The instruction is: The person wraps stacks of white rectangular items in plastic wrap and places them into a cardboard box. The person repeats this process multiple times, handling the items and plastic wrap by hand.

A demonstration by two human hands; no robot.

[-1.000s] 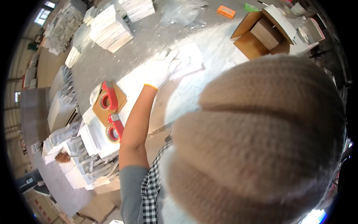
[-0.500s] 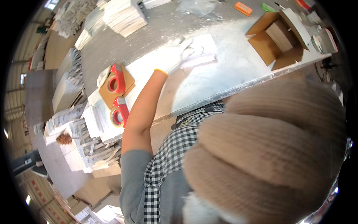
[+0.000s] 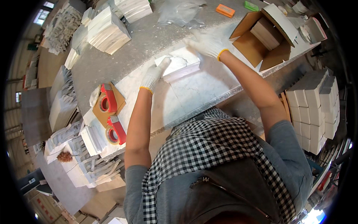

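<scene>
A short stack of white tiles (image 3: 182,72) lies on the pale marble-like slab at the middle of the table. On its top is a crumpled white piece (image 3: 178,62), perhaps a cloth; I cannot make out its kind. My left hand (image 3: 153,75), in a white knit glove with a yellow cuff, grips the stack's left end, its far fingers partly hidden. At the stack's far right corner, my right hand (image 3: 206,45), gloved the same way, has its fingers stretched out flat and somewhat blurred. Nothing shows in it.
Right of the stack stands an opened cardboard box (image 3: 238,44) with tiles inside. Two red tape dispensers (image 3: 108,98) lie at left, the farther on brown cardboard. Farther back are clear plastic (image 3: 181,13), an orange case (image 3: 225,11) and tall tile stacks (image 3: 108,31).
A large brown ribbed shape no longer covers the lower right, so my right arm now shows. My left hand has shifted left along the stack, and the whole view has shifted.
</scene>
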